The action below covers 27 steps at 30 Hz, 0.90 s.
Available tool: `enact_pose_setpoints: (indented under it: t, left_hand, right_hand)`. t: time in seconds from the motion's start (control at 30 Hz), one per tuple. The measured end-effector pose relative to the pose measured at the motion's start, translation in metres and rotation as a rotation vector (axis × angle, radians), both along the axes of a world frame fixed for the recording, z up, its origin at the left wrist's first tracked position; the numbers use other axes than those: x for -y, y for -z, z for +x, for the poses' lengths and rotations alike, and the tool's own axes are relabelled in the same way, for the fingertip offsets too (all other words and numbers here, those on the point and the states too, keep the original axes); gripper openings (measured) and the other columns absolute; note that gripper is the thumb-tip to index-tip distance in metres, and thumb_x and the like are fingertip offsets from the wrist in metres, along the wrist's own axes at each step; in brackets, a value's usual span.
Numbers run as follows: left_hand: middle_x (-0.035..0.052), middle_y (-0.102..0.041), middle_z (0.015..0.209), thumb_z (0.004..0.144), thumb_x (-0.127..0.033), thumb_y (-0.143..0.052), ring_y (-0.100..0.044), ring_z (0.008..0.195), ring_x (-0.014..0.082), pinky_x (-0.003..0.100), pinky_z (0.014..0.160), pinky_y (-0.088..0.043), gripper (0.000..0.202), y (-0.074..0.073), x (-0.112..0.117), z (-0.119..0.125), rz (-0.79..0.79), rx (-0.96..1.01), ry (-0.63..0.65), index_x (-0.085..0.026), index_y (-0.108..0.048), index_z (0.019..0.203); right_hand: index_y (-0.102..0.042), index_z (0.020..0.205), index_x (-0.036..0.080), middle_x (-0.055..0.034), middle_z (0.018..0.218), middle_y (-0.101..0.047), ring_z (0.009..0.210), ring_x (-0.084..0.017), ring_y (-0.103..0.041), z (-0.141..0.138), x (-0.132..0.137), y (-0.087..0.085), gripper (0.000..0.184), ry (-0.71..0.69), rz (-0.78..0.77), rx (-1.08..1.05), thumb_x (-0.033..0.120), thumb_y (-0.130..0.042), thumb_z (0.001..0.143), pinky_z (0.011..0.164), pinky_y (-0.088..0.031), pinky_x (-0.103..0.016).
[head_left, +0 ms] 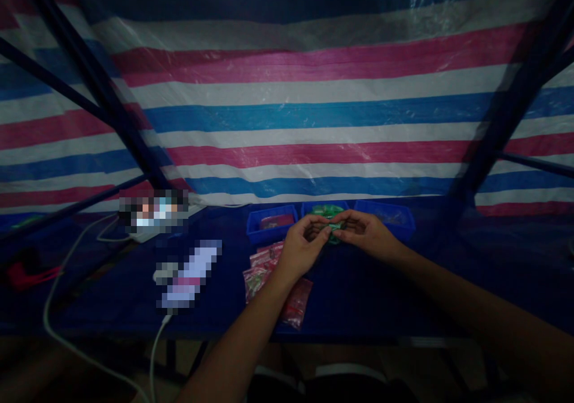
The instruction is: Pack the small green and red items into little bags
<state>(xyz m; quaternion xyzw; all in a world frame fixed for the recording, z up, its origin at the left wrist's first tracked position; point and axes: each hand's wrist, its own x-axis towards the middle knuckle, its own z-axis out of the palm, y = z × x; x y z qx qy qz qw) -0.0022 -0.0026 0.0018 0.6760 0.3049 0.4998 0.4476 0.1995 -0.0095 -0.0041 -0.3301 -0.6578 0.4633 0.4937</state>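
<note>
My left hand and my right hand meet in front of the blue bins, thumbs and fingertips pinched on a small green item. It looks like a little green plastic packet, though the fingers cover much of it and the light is dim. Just behind my hands, the middle blue bin holds more green packets. Several pink-red plastic bags lie on the dark blue table, partly under my left forearm.
On either side of the middle bin stand a left blue bin and a right blue bin. A blurred-out phone with a white cable and a power strip lie leftward. Blue metal posts frame a striped tarp.
</note>
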Motion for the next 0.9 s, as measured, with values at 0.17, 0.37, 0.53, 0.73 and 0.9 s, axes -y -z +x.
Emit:
enact_pose_setpoints:
  t: [0.17,0.37,0.53,0.73,0.9]
  left_hand:
    - [0.0044,-0.075,0.098,0.093,-0.026,-0.067,-0.071,0.089,0.0176,0.03,0.084,-0.055,0.025,-0.007,0.009,-0.002,0.221,-0.211,-0.157,-0.02,-0.064,0.117]
    - [0.001,-0.077,0.099,0.095,-0.023,-0.064,-0.073,0.091,0.0189,0.035,0.088,-0.057,0.03,-0.013,0.014,-0.006,0.375,-0.37,-0.231,-0.025,-0.061,0.124]
    - [0.0013,-0.077,0.108,0.094,-0.022,-0.065,-0.074,0.099,0.0192,0.035,0.093,-0.058,0.034,-0.008,0.01,-0.007,0.431,-0.428,-0.272,-0.026,-0.06,0.128]
    - [0.0045,-0.076,0.118,0.095,-0.023,-0.064,-0.074,0.103,0.0205,0.037,0.096,-0.059,0.032,-0.006,0.009,-0.008,0.469,-0.45,-0.315,-0.024,-0.062,0.127]
    - [0.0032,-0.076,0.112,0.096,-0.026,-0.065,-0.074,0.099,0.0193,0.035,0.094,-0.059,0.024,-0.01,0.012,-0.011,0.438,-0.444,-0.314,-0.025,-0.067,0.12]
  right_hand:
    - [-0.071,0.111,0.021,-0.0046,0.103,-0.075,0.089,-0.019,-0.071,-0.002,0.001,0.003,0.03,0.088,0.142,0.158,0.037,-0.077,0.086,0.086,-0.058,-0.036]
    - [-0.073,0.111,0.023,-0.0024,0.093,-0.075,0.08,-0.019,-0.069,-0.005,0.0,0.005,0.023,0.27,0.356,0.367,0.033,-0.073,0.09,0.076,-0.055,-0.033]
    - [-0.073,0.109,0.024,-0.0009,0.087,-0.074,0.072,-0.017,-0.065,-0.011,0.002,0.005,0.019,0.366,0.404,0.423,0.027,-0.071,0.09,0.07,-0.051,-0.031]
    - [-0.07,0.109,0.024,-0.0026,0.094,-0.074,0.075,-0.018,-0.066,-0.017,0.006,0.008,0.019,0.403,0.415,0.385,0.025,-0.069,0.09,0.074,-0.053,-0.033]
    - [-0.069,0.113,0.025,-0.0038,0.1,-0.074,0.082,-0.02,-0.069,-0.02,0.012,0.013,0.022,0.378,0.359,0.318,0.028,-0.068,0.092,0.079,-0.056,-0.034]
